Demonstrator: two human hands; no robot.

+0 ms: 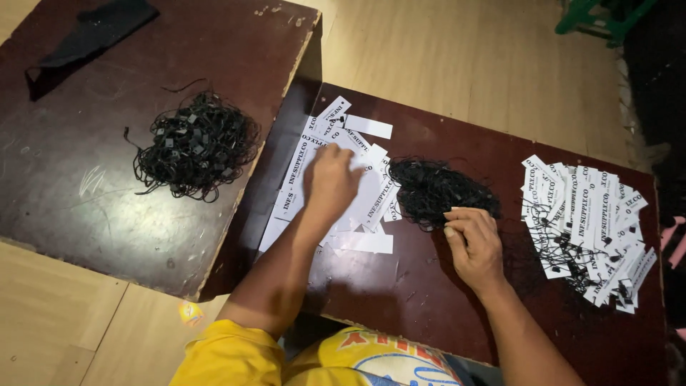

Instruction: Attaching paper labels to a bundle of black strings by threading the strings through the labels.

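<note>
Right hand [473, 243]: fingers pinched at the near edge of a tangle of black cords [437, 191] on the dark brown board [400, 300]. Left hand [330, 182]: flat, palm down, pressing on a loose heap of white paper tags [361, 207]. Right side: pile of tags already strung [589, 225]. Far left, second board [71, 193]: larger bundle of black cords [194, 145]; black cloth [93, 32] at its far corner

Tables [107, 214]: dark, scuffed, chipped wood.
Tags [368, 196]: white matt paper.
Strings [436, 189]: thin black cord.
Floor [464, 64]: pale wood.
</note>
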